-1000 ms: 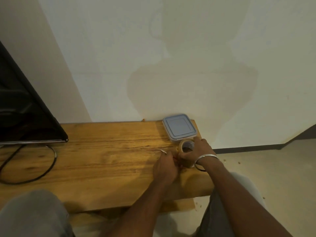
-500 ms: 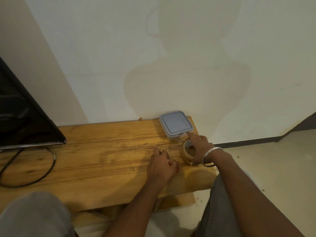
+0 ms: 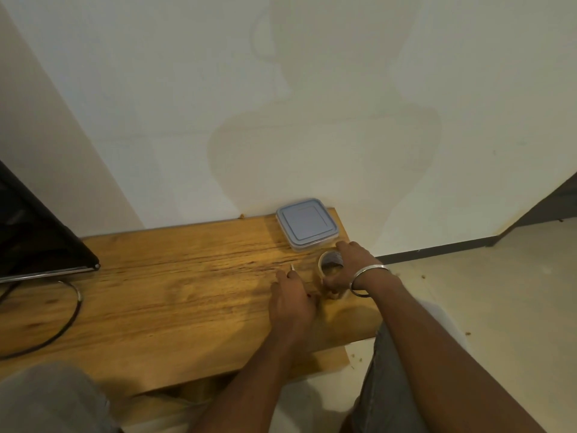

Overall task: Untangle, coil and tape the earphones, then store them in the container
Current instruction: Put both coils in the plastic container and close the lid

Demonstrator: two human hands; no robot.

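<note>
Wood, golden and streaky-grained, makes up the bench (image 3: 187, 292). Our left hand (image 3: 292, 303) curls its fingers down on the earphones (image 3: 292, 267), of which only a thin pale tip pokes out just past the fingertips. Our right hand (image 3: 346, 270) grasps the round, translucent tape roll (image 3: 321, 264), just right of the left fingers. Just beyond the right fingers sits the square clear-plastic container (image 3: 312, 245), its smooth grey-blue lid (image 3: 304, 221) on.
</note>
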